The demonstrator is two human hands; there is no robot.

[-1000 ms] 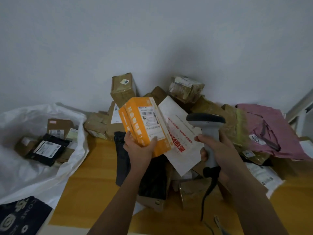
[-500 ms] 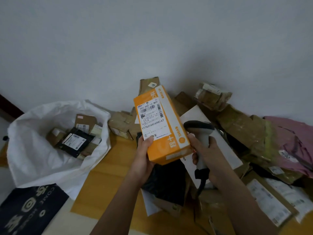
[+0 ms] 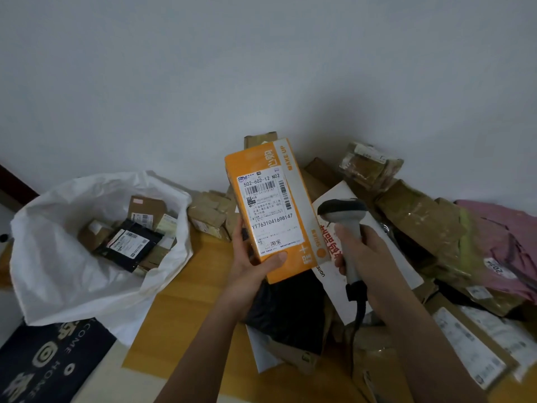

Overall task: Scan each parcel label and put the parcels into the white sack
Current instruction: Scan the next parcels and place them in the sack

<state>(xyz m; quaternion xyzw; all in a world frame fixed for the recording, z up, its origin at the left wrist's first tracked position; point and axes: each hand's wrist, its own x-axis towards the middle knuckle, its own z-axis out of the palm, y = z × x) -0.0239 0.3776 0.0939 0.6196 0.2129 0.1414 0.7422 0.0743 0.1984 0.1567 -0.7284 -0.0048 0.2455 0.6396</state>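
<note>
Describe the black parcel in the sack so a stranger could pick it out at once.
Start at the big white woven sack gaping open left of the wooden table. Inside lie several brown cardboard boxes; the flat black plastic mailer rests on top of them, slightly tilted. It is the only dark parcel there, bearing a white printed label.

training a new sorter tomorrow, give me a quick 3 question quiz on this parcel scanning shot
1. True or false: the left hand holds the orange box with its label facing the camera.
2. What does the right hand grip? A) scanner B) pink bag C) tape
3. Fill in: the white sack lies to the person's ____ and already holds parcels.

Key: 1 true; 2 A; 3 left
</note>
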